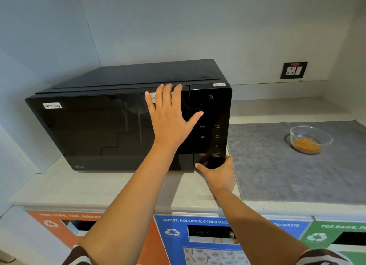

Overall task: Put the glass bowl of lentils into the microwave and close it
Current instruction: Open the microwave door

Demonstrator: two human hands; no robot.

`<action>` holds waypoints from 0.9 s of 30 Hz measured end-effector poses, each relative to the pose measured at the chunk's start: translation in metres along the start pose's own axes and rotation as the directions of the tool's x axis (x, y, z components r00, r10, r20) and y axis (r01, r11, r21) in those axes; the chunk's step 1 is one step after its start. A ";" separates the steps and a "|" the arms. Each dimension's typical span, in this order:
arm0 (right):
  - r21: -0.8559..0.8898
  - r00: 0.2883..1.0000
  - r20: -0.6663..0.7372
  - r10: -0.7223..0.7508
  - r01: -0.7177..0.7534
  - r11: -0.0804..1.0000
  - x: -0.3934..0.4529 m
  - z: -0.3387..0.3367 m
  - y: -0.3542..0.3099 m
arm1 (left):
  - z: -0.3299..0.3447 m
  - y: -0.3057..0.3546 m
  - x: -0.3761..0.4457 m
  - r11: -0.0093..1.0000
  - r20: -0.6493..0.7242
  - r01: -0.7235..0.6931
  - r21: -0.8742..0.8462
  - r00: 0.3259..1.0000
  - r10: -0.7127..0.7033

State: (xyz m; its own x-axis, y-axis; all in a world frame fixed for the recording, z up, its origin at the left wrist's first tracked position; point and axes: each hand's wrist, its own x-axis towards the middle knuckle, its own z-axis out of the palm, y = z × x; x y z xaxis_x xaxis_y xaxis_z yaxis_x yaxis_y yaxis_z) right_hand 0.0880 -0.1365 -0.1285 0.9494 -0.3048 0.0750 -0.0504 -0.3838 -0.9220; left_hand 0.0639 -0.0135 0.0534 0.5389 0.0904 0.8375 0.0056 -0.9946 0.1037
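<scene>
A black microwave stands on the pale counter with its door shut. My left hand lies flat and spread on the door's upper right part, fingertips over the top edge. My right hand cups the lower right corner of the microwave, under the control panel, thumb on the front. The glass bowl of lentils sits on a grey mat to the right, well apart from both hands. Orange lentils cover its bottom.
The counter runs along a grey wall with a socket plate at the back right. Below the front edge are orange, blue and green recycling bin fronts with slots.
</scene>
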 end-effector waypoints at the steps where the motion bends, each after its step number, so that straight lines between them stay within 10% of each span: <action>1: -0.007 1.000 -0.003 0.002 -0.002 1.000 0.000 0.000 0.000 | 0.000 0.000 0.000 1.000 -0.004 -0.001 0.000 1.000 0.001; 27: 0.026 0.999 0.003 -0.054 0.054 0.998 0.001 0.000 -0.005 | -0.004 0.003 -0.005 0.995 -0.057 0.015 0.102 0.998 -0.009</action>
State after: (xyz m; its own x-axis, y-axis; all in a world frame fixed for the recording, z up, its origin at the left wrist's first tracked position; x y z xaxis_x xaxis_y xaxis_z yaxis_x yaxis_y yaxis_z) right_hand 0.0889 -0.1349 -0.1235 0.9517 -0.2812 0.1236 0.0088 -0.3772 -0.9261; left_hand 0.0579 -0.0165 0.0513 0.4902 0.1021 0.8656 0.0991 -0.9932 0.0611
